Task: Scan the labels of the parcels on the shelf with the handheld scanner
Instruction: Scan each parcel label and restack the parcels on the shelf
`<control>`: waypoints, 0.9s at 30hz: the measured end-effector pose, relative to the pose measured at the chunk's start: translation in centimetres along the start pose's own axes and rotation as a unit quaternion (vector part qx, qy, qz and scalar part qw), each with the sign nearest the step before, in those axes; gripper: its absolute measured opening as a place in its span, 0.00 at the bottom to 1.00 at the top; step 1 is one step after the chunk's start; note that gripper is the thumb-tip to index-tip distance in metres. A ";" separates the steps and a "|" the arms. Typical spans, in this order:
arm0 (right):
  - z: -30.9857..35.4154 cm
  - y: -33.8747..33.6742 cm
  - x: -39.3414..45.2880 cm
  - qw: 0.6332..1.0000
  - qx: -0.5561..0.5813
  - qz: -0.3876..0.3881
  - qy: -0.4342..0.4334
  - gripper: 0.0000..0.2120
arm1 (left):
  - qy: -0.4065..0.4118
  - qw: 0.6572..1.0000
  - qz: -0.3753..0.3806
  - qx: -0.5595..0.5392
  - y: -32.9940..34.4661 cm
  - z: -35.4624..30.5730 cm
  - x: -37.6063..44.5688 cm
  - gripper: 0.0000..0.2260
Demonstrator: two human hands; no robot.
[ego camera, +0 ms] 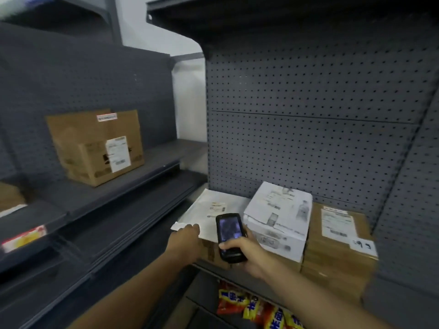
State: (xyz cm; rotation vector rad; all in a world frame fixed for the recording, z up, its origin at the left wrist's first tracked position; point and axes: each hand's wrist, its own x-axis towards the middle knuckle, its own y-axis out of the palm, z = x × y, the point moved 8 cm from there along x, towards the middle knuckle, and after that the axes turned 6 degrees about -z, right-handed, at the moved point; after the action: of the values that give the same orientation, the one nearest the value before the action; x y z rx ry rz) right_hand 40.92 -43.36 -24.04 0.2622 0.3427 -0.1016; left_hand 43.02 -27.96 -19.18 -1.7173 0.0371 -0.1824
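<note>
Shelf: the grey perforated-back metal shelf carries three parcels side by side.
Brown box: the taped brown cardboard parcel, far right, looks stiff and probably heaviest; best gripped by its sides.
White box: the white labelled carton, in the middle, looks rigid and light.
Mailer: the flat white plastic mailer bag, soft and slippery, lies on a brown box; the left hand touches its near edge, whether pressing or pinching cannot be told.
Scanner: the black handheld scanner, rigid, is clasped low on its body by the right hand, fingers wrapped round it, pointing at the mailer's label.
</note>
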 end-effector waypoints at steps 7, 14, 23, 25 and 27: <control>1.6 -8.3 -1.0 0.991 0.028 -0.126 -0.033 0.46 | 0.154 0.988 0.000 -0.018 2.1 -9.0 3.8 0.15; 2.6 -16.6 -5.9 0.976 0.054 -0.212 -0.008 0.08 | 0.273 0.961 -0.008 -0.029 3.1 -19.5 4.1 0.18; 4.6 -27.2 -8.4 0.945 0.111 -0.302 -0.061 0.28 | 0.322 0.947 -0.010 -0.017 3.6 -30.3 3.1 0.13; 5.3 -28.7 -8.6 0.947 0.103 -0.297 -0.066 0.25 | 0.312 0.950 0.007 -0.011 3.8 -31.8 3.1 0.11; 6.2 -30.3 -8.7 0.948 0.093 -0.294 -0.076 0.22 | 0.305 0.951 0.030 -0.043 4.4 -33.2 3.6 0.10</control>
State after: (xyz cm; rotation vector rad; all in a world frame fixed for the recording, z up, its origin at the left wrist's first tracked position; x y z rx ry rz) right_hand 30.44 -73.68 -22.62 0.3311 0.2486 -0.7431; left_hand 42.14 -61.57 -18.40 -1.6844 0.5592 -0.6702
